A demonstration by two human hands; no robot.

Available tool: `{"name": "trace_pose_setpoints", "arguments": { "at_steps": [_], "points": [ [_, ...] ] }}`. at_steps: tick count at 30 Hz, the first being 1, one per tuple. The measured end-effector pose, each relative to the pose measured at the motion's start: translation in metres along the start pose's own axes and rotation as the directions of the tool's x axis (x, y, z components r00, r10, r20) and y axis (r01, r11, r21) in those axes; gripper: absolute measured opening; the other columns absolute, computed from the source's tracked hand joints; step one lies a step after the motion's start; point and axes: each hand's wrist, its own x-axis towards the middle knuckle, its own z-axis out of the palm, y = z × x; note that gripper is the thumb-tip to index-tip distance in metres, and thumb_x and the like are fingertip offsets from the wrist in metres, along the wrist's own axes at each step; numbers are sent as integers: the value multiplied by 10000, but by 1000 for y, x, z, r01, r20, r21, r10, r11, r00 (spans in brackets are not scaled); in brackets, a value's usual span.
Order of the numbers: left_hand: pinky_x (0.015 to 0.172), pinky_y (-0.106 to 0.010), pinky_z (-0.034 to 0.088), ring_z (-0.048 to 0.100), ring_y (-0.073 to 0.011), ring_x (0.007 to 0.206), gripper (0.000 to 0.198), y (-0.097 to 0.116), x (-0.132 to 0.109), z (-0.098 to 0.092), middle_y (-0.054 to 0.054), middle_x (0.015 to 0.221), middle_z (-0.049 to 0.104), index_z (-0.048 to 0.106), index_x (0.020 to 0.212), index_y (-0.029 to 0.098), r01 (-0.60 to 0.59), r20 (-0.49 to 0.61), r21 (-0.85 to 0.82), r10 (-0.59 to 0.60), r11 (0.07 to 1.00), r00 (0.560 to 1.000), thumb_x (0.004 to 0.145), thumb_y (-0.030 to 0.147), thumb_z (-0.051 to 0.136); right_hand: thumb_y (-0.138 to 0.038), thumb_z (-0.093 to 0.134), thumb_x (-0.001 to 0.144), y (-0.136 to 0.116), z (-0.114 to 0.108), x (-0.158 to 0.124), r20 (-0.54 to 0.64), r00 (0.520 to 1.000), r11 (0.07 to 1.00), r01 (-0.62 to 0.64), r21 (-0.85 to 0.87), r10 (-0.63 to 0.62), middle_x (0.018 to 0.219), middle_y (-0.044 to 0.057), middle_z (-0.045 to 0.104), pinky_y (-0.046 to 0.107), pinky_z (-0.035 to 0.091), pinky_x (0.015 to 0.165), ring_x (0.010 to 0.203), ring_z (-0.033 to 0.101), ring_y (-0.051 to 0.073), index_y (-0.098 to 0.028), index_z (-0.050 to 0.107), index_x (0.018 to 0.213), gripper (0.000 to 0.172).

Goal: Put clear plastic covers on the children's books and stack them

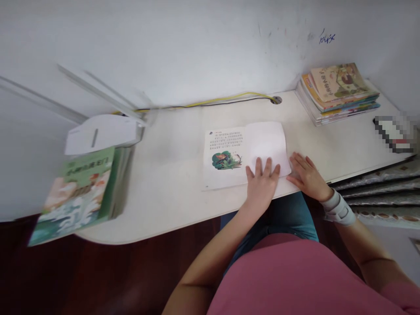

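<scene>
An open booklet (226, 177) lies flat on the white desk, with printed text and a green plant picture on its left page. Its right page is blank white. My left hand (262, 183) presses on the lower part of that blank page with its fingers spread. Just beyond the page's right edge, my right hand (307, 175) rests low on the desk, fingers stretched out and holding nothing. A pale band (337, 208) is around my right wrist.
At the left, a green-covered stack of books (85, 188) overhangs the desk (167, 175) edge beside a white box-like device (101, 131). Another stack of books (341, 87) stands at the back right. A blurred-out phone-like object (395, 133) lies far right. A yellow cable (226, 99) runs along the wall.
</scene>
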Motion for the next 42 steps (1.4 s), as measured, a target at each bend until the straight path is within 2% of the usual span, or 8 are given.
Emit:
{"name": "trace_pose_setpoints", "arguments": {
  "at_steps": [9, 16, 20, 24, 27, 32, 37, 42],
  "points": [
    [976, -692, 343, 333, -447, 1351, 414, 4, 5, 2, -151, 1462, 429, 543, 1332, 225, 26, -14, 15, -26, 1000, 1000, 952, 207, 381, -314, 428, 951, 0, -4, -2, 5, 999, 999, 44, -22, -44, 1429, 202, 449, 507, 378, 1069, 1362, 373, 297, -149, 565, 1273, 387],
    [956, -724, 342, 344, -462, 1339, 426, 3, 3, 5, -167, 1463, 423, 512, 1357, 248, 1, -27, 34, 0, 999, 1000, 948, 206, 400, -242, 418, 952, -8, -14, -1, 4, 996, 970, 84, -229, -85, 1284, 226, 557, 412, 474, 981, 1191, 541, 275, -93, 598, 1175, 323],
    [1002, -733, 273, 391, -428, 1323, 436, 0, 5, 2, -150, 1464, 428, 506, 1353, 283, -157, -62, 46, 160, 987, 985, 934, 184, 442, -123, 432, 917, -4, -24, 5, 83, 983, 944, 179, -275, -162, 1214, 200, 600, 371, 491, 926, 1070, 589, 251, -100, 615, 1108, 265],
    [1057, -546, 353, 477, -291, 1282, 369, -4, 9, 0, -103, 1359, 551, 577, 1265, 223, -366, -71, 49, 369, 929, 927, 936, 139, 433, -113, 428, 908, 1, -29, 13, 100, 982, 964, 178, -196, -161, 1094, 151, 639, 355, 504, 853, 962, 603, 228, -143, 622, 1012, 222],
    [1022, -475, 401, 517, -262, 1231, 334, -6, 12, 1, -84, 1293, 594, 604, 1221, 207, -396, -80, 70, 401, 915, 913, 943, 147, 429, -142, 423, 916, 5, -29, 13, 49, 991, 985, 129, -111, -124, 1034, 128, 646, 349, 503, 822, 937, 601, 223, -160, 602, 999, 198],
    [988, -472, 412, 528, -266, 1193, 335, -3, 16, 3, -100, 1321, 561, 595, 1233, 222, -373, -88, 82, 380, 924, 921, 941, 167, 440, -181, 426, 935, 7, -26, 4, -18, 996, 995, 86, -55, -87, 1009, 109, 650, 329, 494, 798, 906, 600, 209, -164, 583, 1077, 213],
    [985, -500, 403, 501, -291, 1210, 382, 3, 18, 0, -123, 1315, 555, 552, 1291, 211, -333, -16, 58, 334, 941, 942, 941, 147, 416, -96, 450, 899, 5, -38, 20, 191, 975, 952, 165, -256, -118, 956, 103, 627, 311, 461, 752, 842, 573, 200, -180, 608, 1138, 298],
    [1017, -498, 378, 436, -299, 1285, 432, 2, 19, 1, -119, 1377, 506, 505, 1349, 231, -315, 41, 10, 314, 949, 949, 948, 135, 378, -133, 432, 914, -3, -63, 57, 430, 884, 857, 359, -369, -185, 950, 134, 597, 310, 423, 640, 845, 578, 224, -158, 669, 960, 242]
  ]
}}
